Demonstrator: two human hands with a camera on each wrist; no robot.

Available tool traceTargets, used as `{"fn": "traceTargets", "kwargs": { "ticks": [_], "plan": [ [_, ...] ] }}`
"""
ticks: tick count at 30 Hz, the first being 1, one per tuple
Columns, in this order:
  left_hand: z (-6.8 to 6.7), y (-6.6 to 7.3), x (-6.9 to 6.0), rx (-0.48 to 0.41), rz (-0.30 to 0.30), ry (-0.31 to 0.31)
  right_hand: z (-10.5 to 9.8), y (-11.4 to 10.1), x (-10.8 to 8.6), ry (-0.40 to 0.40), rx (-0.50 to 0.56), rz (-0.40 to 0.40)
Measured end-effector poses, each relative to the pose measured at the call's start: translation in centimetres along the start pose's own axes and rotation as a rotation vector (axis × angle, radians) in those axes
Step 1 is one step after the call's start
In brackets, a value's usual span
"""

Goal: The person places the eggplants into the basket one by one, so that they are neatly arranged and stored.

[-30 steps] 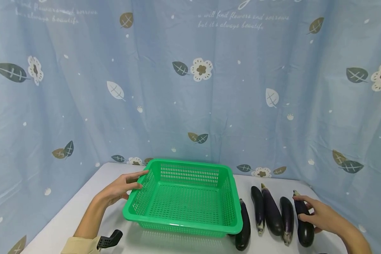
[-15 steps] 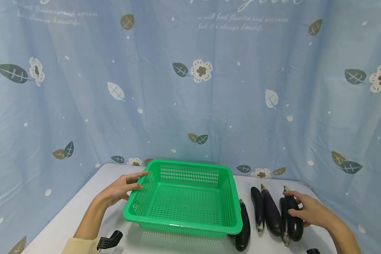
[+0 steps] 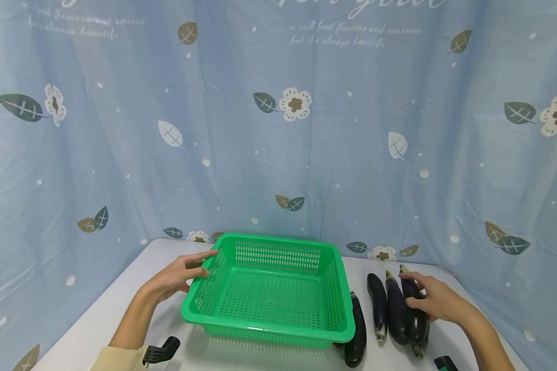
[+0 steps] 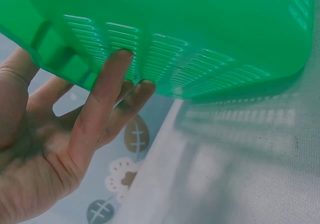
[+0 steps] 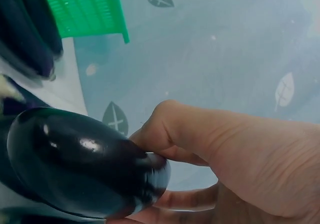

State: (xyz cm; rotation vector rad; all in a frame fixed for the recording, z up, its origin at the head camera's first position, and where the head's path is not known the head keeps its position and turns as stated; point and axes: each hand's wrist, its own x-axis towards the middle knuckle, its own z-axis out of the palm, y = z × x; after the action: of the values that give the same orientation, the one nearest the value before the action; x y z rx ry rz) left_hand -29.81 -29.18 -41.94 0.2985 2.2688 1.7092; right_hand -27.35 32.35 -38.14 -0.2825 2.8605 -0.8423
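My left hand [image 3: 176,275] holds the left side of a green plastic basket [image 3: 269,337]. In the left wrist view, fingertips press the slotted outer wall of the basket [image 4: 200,69] while the thumb lies up at the rim. At the right, my right hand [image 3: 438,299] pinches a dark eggplant [image 3: 415,324] between thumb and fingers, its stem pointing away from me. That eggplant [image 5: 85,159] overlaps another one beneath it, whose tip [image 3: 419,351] shows at the near end. Left of it lies a further eggplant [image 3: 396,314].
A slim eggplant [image 3: 377,306] lies farther left. Another eggplant [image 3: 356,335] sits against the basket's right side, partly hidden by it. A blue leaf-print curtain [image 3: 278,154] stands behind the white table [image 3: 167,322]. A black device [image 3: 161,351] is by my left wrist.
My right hand has carried the eggplant leftward, from the far right of the row to over the neighbouring one. The eggplant left of these has shifted slightly. My left hand and the basket stay put.
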Motion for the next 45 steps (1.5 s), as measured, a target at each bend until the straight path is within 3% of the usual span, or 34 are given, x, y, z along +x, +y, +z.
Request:
{"fn": "traceTargets", "kwargs": {
  "ticks": [12, 28, 45],
  "plan": [
    [0.1, 0.2, -0.2, -0.018, 0.016, -0.015, 0.1, -1.9, 0.6, -0.011, 0.084, -0.089],
    [0.2, 0.4, -0.3, -0.011, 0.013, -0.011, 0.9, -5.6, 1.4, 0.053, 0.077, -0.079],
    [0.0, 0.0, -0.2, -0.026, 0.020, -0.015, 0.7, -9.2, 2.7, 0.000, 0.135, -0.169]
  ]
}}
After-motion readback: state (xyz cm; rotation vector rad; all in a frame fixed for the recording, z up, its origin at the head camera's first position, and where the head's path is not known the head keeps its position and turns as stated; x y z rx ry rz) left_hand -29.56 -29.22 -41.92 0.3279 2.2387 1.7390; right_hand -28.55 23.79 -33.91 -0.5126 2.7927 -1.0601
